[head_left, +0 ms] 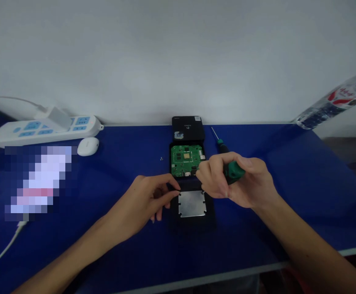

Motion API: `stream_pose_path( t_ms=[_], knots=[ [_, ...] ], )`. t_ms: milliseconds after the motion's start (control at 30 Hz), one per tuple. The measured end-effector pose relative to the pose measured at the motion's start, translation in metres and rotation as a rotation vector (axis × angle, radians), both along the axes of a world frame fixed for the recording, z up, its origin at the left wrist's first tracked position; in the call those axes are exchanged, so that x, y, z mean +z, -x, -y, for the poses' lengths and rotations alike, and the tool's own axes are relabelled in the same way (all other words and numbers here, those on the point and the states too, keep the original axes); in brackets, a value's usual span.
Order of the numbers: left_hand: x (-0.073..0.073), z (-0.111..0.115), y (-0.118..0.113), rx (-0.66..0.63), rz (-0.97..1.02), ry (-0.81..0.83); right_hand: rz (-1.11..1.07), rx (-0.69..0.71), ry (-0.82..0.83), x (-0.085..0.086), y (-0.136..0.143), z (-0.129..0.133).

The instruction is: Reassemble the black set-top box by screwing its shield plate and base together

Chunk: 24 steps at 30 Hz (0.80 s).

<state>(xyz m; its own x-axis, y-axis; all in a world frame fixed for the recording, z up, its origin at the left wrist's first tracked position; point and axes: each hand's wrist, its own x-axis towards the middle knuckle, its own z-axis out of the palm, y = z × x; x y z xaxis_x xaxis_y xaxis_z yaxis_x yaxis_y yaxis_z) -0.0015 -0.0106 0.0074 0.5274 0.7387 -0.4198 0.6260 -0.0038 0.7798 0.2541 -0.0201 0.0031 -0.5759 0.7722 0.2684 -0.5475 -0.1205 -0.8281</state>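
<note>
My right hand [237, 179] is closed around a screwdriver [234, 170] with a green and black handle. Beyond the fingers, a green collar and a thin metal shaft point away toward the wall. Thumb and index finger of my left hand [149, 196] come together at the upper left corner of a silver metal plate [192, 204]; whatever they pinch is too small to make out. That plate lies on a dark base, below both hands. Just behind it sits an open black case with a green circuit board [184, 157], its right front partly hidden by my right fingers.
Behind the board rests a black box cover [188, 128]. Tiny screws [161, 159] lie to its left. Farther left are a white earbud case [88, 146], a power strip [47, 128] and a blurred phone [41, 179] on a cable. A plastic-wrapped bottle pack [337, 100] stands far right.
</note>
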Motion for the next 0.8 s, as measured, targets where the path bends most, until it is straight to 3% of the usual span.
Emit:
stream_pose_path(
  t_ms=[533,800],
  knots=[
    [-0.0028,0.0035,0.0000,-0.010,0.033,-0.077,0.033,-0.030,0.031,-0.0009,0.0024,0.0019],
    [-0.0014,-0.0010,0.0012,0.006,0.058,-0.014,0.024,-0.002,0.060,-0.0018,0.0043,0.0045]
  ],
)
